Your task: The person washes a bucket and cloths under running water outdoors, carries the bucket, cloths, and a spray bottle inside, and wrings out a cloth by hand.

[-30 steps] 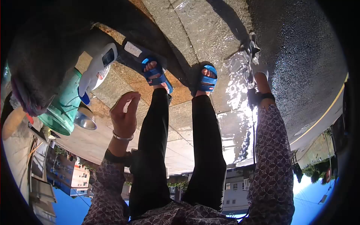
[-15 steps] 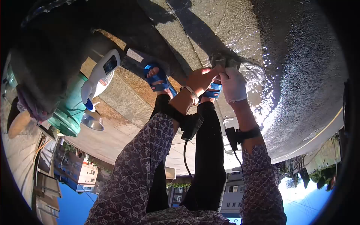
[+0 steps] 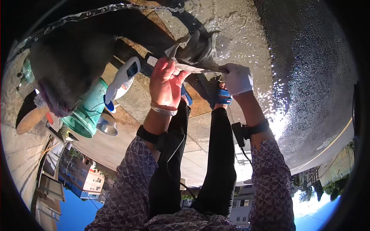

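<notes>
A wet grey cloth point(image 3: 198, 50) hangs spread and crumpled between my two hands above the wet ground. My left hand point(image 3: 165, 82) is bare, palm toward me, with its fingers closed on the cloth's left edge. In a white glove, my right hand point(image 3: 237, 79) grips the twisted right end of the cloth. Below the hands are my feet in blue sandals point(image 3: 223, 97). Dark straps with small black boxes are on both forearms.
At left stand a green bucket point(image 3: 86, 115), a metal bowl point(image 3: 107, 124) and a white device with a dark display and blue tip point(image 3: 127, 73). A large dark blurred shape point(image 3: 69, 61) fills the upper left. A water stream point(image 3: 96, 12) arcs across the top; wet pavement point(image 3: 308, 77) glistens at right.
My hands were close together on the bunched cloth. My left hand has moved left and turned palm toward me, and the cloth has opened out. The water stream now reaches further across.
</notes>
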`<state>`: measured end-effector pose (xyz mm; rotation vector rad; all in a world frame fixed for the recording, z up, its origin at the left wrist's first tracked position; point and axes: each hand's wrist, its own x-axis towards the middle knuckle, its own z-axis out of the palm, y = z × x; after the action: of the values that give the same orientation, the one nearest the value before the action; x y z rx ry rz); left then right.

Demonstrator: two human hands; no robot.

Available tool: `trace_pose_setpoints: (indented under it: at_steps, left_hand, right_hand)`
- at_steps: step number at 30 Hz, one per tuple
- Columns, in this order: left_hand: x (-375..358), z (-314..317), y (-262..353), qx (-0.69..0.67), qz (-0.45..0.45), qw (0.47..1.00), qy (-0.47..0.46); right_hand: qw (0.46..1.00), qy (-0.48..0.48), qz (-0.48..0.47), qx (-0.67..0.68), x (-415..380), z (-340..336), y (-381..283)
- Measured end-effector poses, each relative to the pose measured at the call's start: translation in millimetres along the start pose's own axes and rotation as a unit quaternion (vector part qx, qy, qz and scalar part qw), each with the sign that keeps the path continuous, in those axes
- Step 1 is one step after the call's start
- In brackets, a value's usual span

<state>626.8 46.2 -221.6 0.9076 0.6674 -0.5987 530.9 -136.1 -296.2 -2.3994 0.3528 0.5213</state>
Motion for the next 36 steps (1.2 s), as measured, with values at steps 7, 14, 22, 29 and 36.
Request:
trace_pose_setpoints:
  at_steps: [7, 14, 22, 29, 36]
  left_hand:
    - [36, 28, 94, 0.006, 0.137, 0.986, -0.098]
    - [46, -52, 77, 0.173, 0.085, 0.965, 0.179]
    - [-25, -178, 24, 0.438, -0.06, 0.859, 0.26]
    - [-85, -238, 61, 0.417, -0.068, 0.788, 0.448]
    - [-91, -190, 149, 0.714, 0.157, 0.574, 0.369]
  right_hand:
    - [0.96, 0.209, -0.151, 0.107, 23, -139, -92]
    - [0.989, -0.082, -0.12, -0.006, 22, -34, -96]
    - [0.965, -0.246, 0.091, 0.0, -64, 42, -12]
    - [0.947, -0.253, 0.196, 0.004, -118, 5, 50]
    - [0.902, -0.196, 0.327, 0.202, -113, -7, 59]
